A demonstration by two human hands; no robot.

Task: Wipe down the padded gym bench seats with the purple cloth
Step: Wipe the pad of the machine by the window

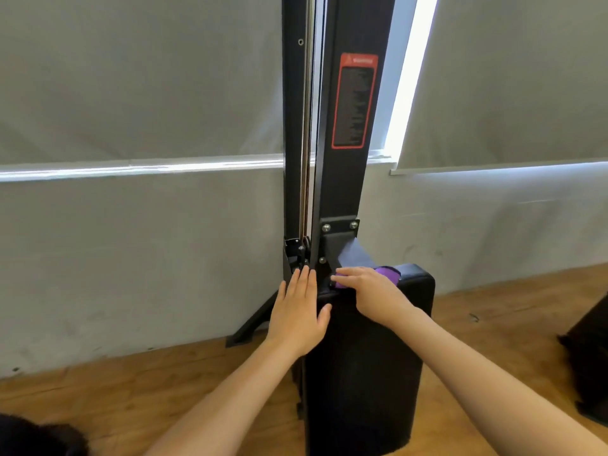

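Note:
A black padded bench seat (368, 363) runs from the bottom of the view up to a tall black machine column. My right hand (365, 289) presses the purple cloth (388, 274) onto the far end of the pad, near the column's base; only a small part of the cloth shows past my fingers. My left hand (301, 311) lies flat with fingers together on the pad's left edge, its fingertips reaching the column's bracket.
The black upright column (342, 126) with a red warning label (354, 100) rises directly behind the pad, its foot (250, 327) splayed left on the wooden floor (98, 390). A grey wall and blinds stand behind. Another dark object (589, 353) sits at the right edge.

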